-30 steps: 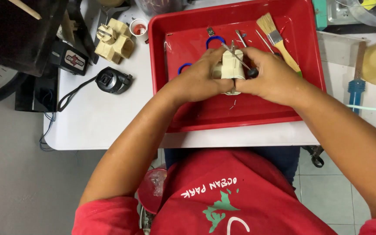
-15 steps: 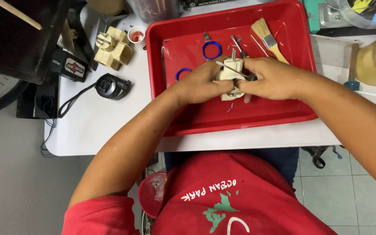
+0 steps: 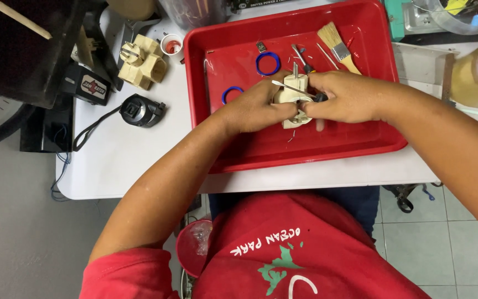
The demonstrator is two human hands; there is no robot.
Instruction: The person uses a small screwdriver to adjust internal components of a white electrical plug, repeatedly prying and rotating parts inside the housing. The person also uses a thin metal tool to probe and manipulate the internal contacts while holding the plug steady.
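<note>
Both hands, left hand [image 3: 255, 108] and right hand [image 3: 347, 97], clasp 1 cream plastic fitting [image 3: 293, 94] over the red tray [image 3: 316, 147].

I'm wearing a red short-sleeved shirt [image 3: 305, 249] with white lettering and a green-and-white graphic printed across the chest, just below the counter [image 3: 139, 160] edge. Its sleeves end above my elbows, so both forearms are bare. My left hand [image 3: 250, 108] and right hand [image 3: 344, 97] carry no gloves, rings or watch.

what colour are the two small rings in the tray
Blue rings, lying in the red plastic tray; head view.
</note>
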